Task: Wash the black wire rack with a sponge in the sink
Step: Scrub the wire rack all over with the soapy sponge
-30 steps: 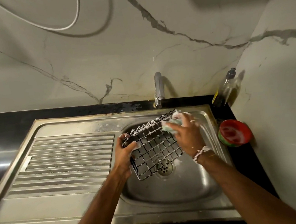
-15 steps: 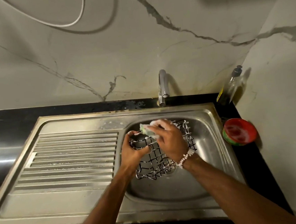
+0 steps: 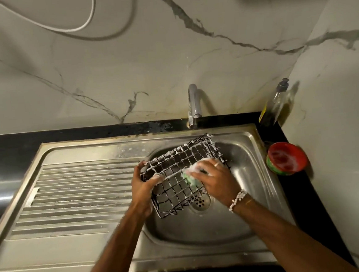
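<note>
The black desk [image 3: 5, 157] ran across the middle of the frame, and the steel sink [image 3: 80, 189] set into it filled most of the lower half, drainboard to the left and basin right of centre. The black wire rack [image 3: 174, 186] was held tilted over the basin, its far edge raised toward the tap [image 3: 193, 103] and its near corner dipping beside the drain [image 3: 201, 202]; foam clung to the upper rows of wire. The left hand [image 3: 145, 185] had its grip clamped on the rack's left edge, thumb over the wires. The right hand [image 3: 216, 178] had its grip closed on the soapy green sponge [image 3: 190, 178], pressing it onto the grid near the rack's right side. Scrubbing seemed well under way, with no water seen running from the tap, so rinsing probably remained. To do this step well, the left hand would likely need to brace the frame firmly so the grid does not flex or skate away under pressure. The sponge should travel along each row and then across it, because the wire crossings trap grime. The lower rows looked less foamy and probably wanted attention next, then the underside. Soapy wire is slippery, so a low hold over the basin seemed wise. Fresh suds appeared to be at hand in the red bowl [image 3: 287, 158] at the right edge.
</note>
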